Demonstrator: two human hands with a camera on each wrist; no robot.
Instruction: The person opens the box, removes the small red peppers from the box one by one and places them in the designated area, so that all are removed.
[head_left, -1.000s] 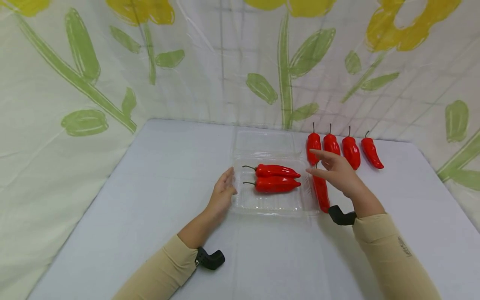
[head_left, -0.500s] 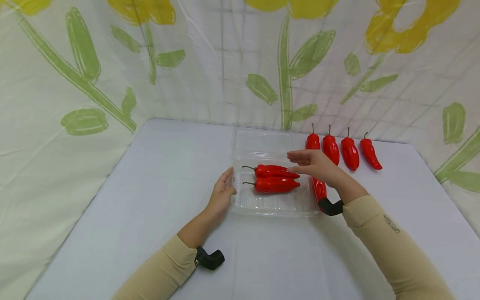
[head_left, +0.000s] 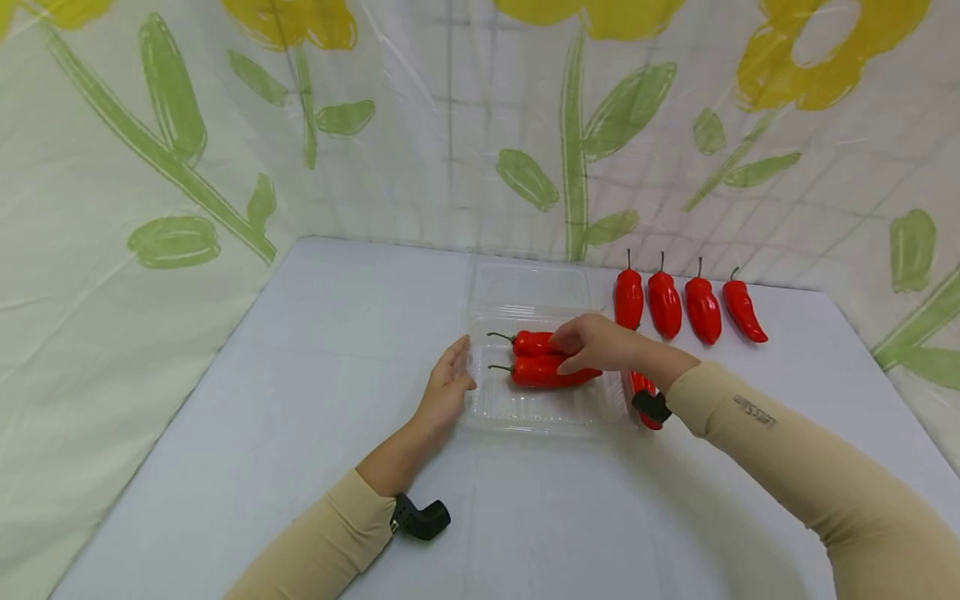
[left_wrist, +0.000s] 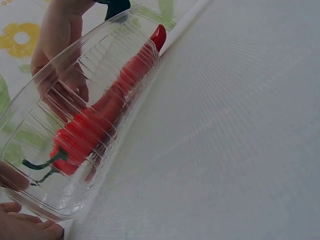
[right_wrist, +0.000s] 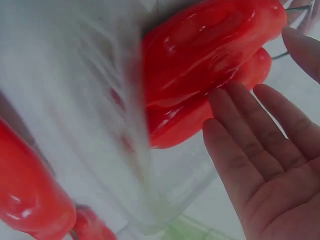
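Observation:
In the head view, a clear hinged plastic box [head_left: 540, 417] stands at mid-table with its lid [head_left: 532, 287] folded back. Two red peppers [head_left: 536, 372] lie side by side in it, green stems pointing left. My right hand [head_left: 600, 343] is over their pointed right ends, thumb on the near side. The right wrist view shows its fingers [right_wrist: 260, 135] fairly straight against the far pepper [right_wrist: 187, 117]. Along the box's left wall my left hand [head_left: 444, 392] rests, fingers extended and thumb apart. Through the clear wall, the left wrist view shows the peppers [left_wrist: 82, 137].
Right of the box lies another red pepper [head_left: 647, 408], partly hidden by the right wrist's black camera [head_left: 651, 406]. Several red peppers [head_left: 702, 312] stand in a row at the back right. The white table [head_left: 300, 358] meets a flowered cloth [head_left: 405, 183] behind.
My right hand has moved left and down, from the box's right edge onto the peppers inside it. The left hand stays at the left wall.

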